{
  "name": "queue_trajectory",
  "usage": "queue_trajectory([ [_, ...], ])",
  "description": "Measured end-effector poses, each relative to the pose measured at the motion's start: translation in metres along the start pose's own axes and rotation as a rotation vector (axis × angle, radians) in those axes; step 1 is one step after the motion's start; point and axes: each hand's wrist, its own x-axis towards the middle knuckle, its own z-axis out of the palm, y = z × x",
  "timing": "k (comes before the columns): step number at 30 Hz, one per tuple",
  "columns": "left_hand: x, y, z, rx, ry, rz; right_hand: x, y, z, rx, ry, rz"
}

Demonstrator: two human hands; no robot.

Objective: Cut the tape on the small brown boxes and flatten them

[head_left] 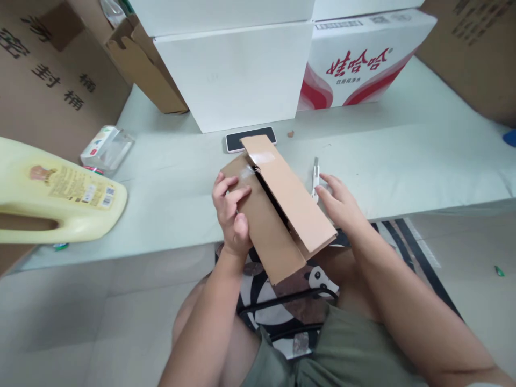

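A small brown cardboard box (pixel 266 223) is tilted over the table's front edge above my lap. Its top flaps stand slightly parted along a dark slit, with clear tape near the far end. My left hand (pixel 233 212) grips the box's left side, fingers on the top flap. A white utility knife (pixel 315 180) with its blade out lies on the table, right of the box. My right hand (pixel 341 201) is at the knife's handle, fingers apart and not closed around it; fingertips touch or nearly touch the handle.
A phone (pixel 250 140) lies behind the box. White cartons (pixel 237 80) stand at the back, with a red-lettered carton (pixel 363 64) beside them. At left are a yellow jug (pixel 60 193), a clear plastic container (pixel 107 148) and a large cardboard box (pixel 52 107).
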Motion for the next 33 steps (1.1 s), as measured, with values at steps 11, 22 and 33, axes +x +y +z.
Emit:
queue_trajectory([
  [11, 0.013, -0.022, -0.014, -0.073, 0.047, -0.473, -0.021, -0.016, 0.003, 0.439, -0.174, -0.040],
  [22, 0.030, -0.009, -0.029, -0.549, 0.224, -0.963, -0.031, -0.016, 0.006, 0.524, -0.298, -0.290],
  [33, 0.030, -0.018, -0.032, -0.533, 0.253, -0.890, -0.031, -0.016, 0.016, 0.398, -0.016, -0.260],
])
